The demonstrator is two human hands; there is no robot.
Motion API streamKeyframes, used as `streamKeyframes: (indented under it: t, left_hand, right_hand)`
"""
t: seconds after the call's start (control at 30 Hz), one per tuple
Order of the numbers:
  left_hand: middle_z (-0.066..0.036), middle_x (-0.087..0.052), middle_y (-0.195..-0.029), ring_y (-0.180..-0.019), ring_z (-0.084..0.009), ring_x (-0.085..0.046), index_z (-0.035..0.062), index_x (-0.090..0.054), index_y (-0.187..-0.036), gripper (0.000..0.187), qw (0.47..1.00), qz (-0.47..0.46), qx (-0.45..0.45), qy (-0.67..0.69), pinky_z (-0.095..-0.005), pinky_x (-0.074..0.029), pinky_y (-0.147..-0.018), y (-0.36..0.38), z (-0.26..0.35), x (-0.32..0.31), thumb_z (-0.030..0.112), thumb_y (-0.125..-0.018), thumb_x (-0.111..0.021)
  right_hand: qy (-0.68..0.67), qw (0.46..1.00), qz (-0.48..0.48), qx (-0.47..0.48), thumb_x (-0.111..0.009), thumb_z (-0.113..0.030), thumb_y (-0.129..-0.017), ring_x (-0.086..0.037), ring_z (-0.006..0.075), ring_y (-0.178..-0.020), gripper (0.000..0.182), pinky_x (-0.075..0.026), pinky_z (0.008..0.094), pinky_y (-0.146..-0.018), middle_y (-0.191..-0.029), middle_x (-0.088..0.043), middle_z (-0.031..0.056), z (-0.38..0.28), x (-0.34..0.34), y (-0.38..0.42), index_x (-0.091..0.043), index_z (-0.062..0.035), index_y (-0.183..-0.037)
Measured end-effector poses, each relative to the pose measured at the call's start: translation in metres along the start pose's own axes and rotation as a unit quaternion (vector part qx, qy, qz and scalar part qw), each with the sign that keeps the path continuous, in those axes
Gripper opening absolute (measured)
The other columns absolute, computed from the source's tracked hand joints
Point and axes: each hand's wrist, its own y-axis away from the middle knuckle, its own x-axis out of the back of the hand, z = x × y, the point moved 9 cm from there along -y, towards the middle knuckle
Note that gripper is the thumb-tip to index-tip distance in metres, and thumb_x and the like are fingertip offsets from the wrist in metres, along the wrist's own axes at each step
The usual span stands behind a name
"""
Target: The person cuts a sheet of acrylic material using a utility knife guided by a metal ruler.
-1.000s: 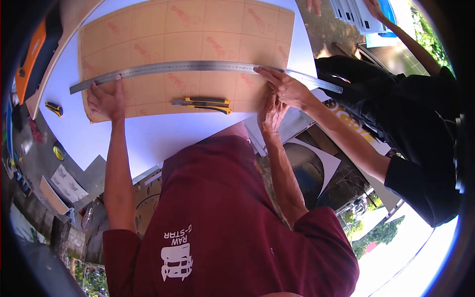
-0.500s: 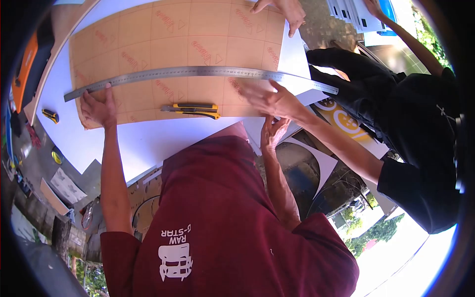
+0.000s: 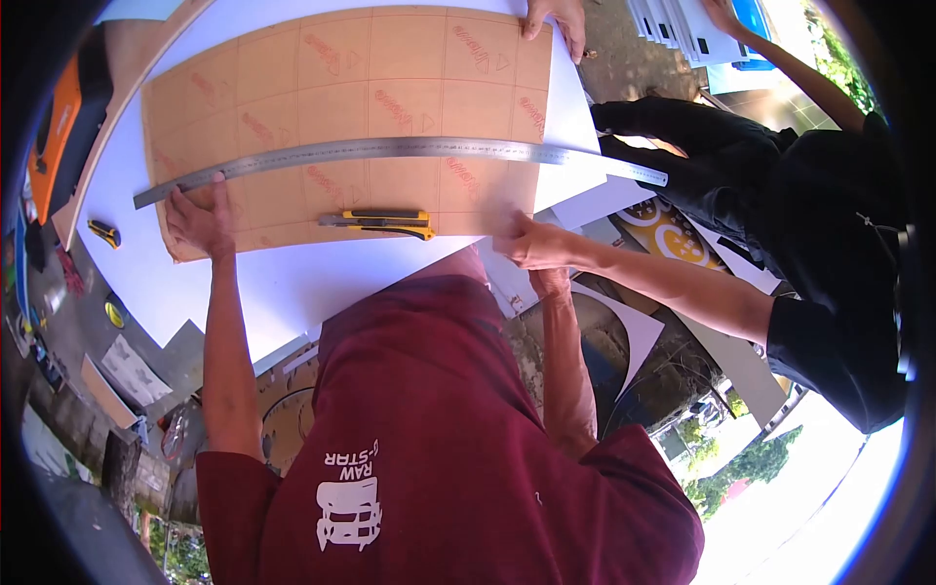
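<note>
A brown paper-covered sheet with red print lies on a larger white board. Across it runs a long steel ruler, its right end reaching past the sheet. My left hand rests on the sheet's left side, fingers apart, fingertips against the ruler's lower edge. Below the ruler lies a yellow and black utility knife, touched by no hand. My right hand is by the sheet's lower right corner. A co-worker's hand covers most of it, so its fingers are hidden.
Another person's hand holds the sheet's top right corner. A co-worker in black stands at right. A small yellow cutter lies on the white board at left, near an orange and black case. Offcuts lie below at right.
The co-worker's hand has moved from the ruler down to the lower right corner, over my right hand. My left hand stays by the ruler. The view has shifted slightly.
</note>
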Motion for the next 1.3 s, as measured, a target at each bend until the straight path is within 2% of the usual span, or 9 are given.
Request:
streamKeyframes:
  t: [0.23,0.27,0.37,0.47,0.67,0.73,0.93,1.07,1.3]
  left_hand:
    - [-0.018,-0.037,-0.155,-0.139,-0.0406,-0.032,0.0019,-0.045,-0.149,0.108,0.999,-0.011,0.037,0.007,-0.0598,-0.028,-0.111,0.017,0.016,0.002,0.077,-0.076,-0.072]
    - [-0.018,-0.037,-0.155,-0.14,-0.0405,-0.032,0.0015,-0.045,-0.149,0.109,0.999,-0.015,0.041,0.004,-0.0605,-0.027,-0.111,0.018,0.017,0.003,0.077,-0.076,-0.072]
    - [-0.019,-0.035,-0.154,-0.139,-0.0406,-0.031,0.0,-0.045,-0.149,0.109,0.998,-0.023,0.054,0.001,-0.062,-0.026,-0.109,0.026,0.029,0.01,0.077,-0.076,-0.072]
    - [-0.02,-0.035,-0.154,-0.138,-0.0408,-0.031,-0.0017,-0.044,-0.148,0.11,0.999,-0.02,0.046,0.008,-0.062,-0.026,-0.108,0.036,0.044,0.01,0.077,-0.076,-0.072]
    - [-0.02,-0.034,-0.154,-0.139,-0.0412,-0.03,-0.0026,-0.043,-0.148,0.111,0.998,-0.03,0.057,0.02,-0.0628,-0.024,-0.109,0.049,0.063,0.012,0.077,-0.077,-0.072]
    - [-0.02,-0.033,-0.155,-0.14,-0.0412,-0.028,-0.002,-0.042,-0.149,0.111,0.997,-0.035,0.058,0.023,-0.0636,-0.023,-0.11,0.059,0.077,0.011,0.076,-0.077,-0.072]
    - [-0.019,-0.032,-0.155,-0.14,-0.0409,-0.028,-0.002,-0.042,-0.15,0.111,0.997,-0.04,0.06,0.026,-0.0623,-0.024,-0.111,0.056,0.058,0.006,0.076,-0.077,-0.072]
    - [-0.019,-0.032,-0.156,-0.141,-0.041,-0.027,-0.0015,-0.042,-0.15,0.111,0.997,-0.033,0.066,0.026,-0.0622,-0.023,-0.111,0.058,0.059,0.009,0.076,-0.077,-0.072]
    - [-0.02,-0.032,-0.154,-0.141,-0.0394,-0.027,-0.0051,-0.042,-0.148,0.112,0.997,-0.04,0.067,0.021,-0.0598,-0.023,-0.111,0.056,0.06,0.01,0.076,-0.077,-0.071]
  right_hand:
    - [-0.225,0.97,0.04,-0.085,-0.063,-0.034,-0.103,-0.062,0.0147,-0.112,0.046,-0.05,0.0289,-0.103,-0.126,-0.065,0.0075,0.029,0.034,-0.015,-0.055,-0.0037,-0.137]
    - [-0.415,0.895,0.072,-0.145,-0.061,-0.034,-0.104,-0.063,0.014,-0.109,0.043,-0.05,0.0283,-0.101,-0.122,-0.066,0.0064,0.047,0.041,-0.017,-0.056,-0.0042,-0.135]
    - [-0.873,0.357,0.047,-0.33,-0.054,-0.033,-0.108,-0.063,0.0128,-0.101,0.032,-0.051,0.0278,-0.097,-0.108,-0.065,0.0035,0.069,0.037,-0.033,-0.059,-0.0064,-0.125]
    - [-0.794,0.478,0.052,-0.374,-0.061,-0.025,-0.104,-0.061,0.013,-0.104,0.024,-0.051,0.0291,-0.101,-0.096,-0.06,0.0027,0.08,0.054,-0.035,-0.058,-0.0075,-0.121]
    - [-0.835,0.056,0.359,-0.414,-0.069,-0.012,-0.092,-0.057,0.0137,-0.106,0.009,-0.046,0.0344,-0.114,-0.096,-0.054,-0.0013,-0.038,0.005,0.003,-0.07,-0.0071,-0.099]
    - [-0.889,0.005,0.18,-0.421,-0.071,-0.01,-0.09,-0.056,0.0154,-0.105,0.003,-0.046,0.0351,-0.115,-0.094,-0.054,-0.0012,-0.04,0.021,-0.001,-0.072,-0.0077,-0.09]
    - [-0.863,0.302,0.157,-0.374,-0.071,-0.015,-0.091,-0.057,0.0172,-0.108,0.013,-0.048,0.0372,-0.112,-0.097,-0.057,-0.0008,0.048,0.07,-0.033,-0.074,-0.0066,-0.1]
    - [-0.223,0.965,0.139,-0.001,-0.067,-0.029,-0.1,-0.062,0.0154,-0.108,0.025,-0.056,0.0379,-0.096,-0.112,-0.066,0.0017,-0.009,0.081,-0.025,-0.071,-0.007,-0.111]
    - [0.099,0.958,0.268,0.0,-0.069,-0.035,-0.098,-0.064,0.0141,-0.063,0.032,-0.05,0.0274,-0.059,-0.076,-0.07,0.0052,0.024,0.107,0.027,-0.071,-0.0045,-0.091]
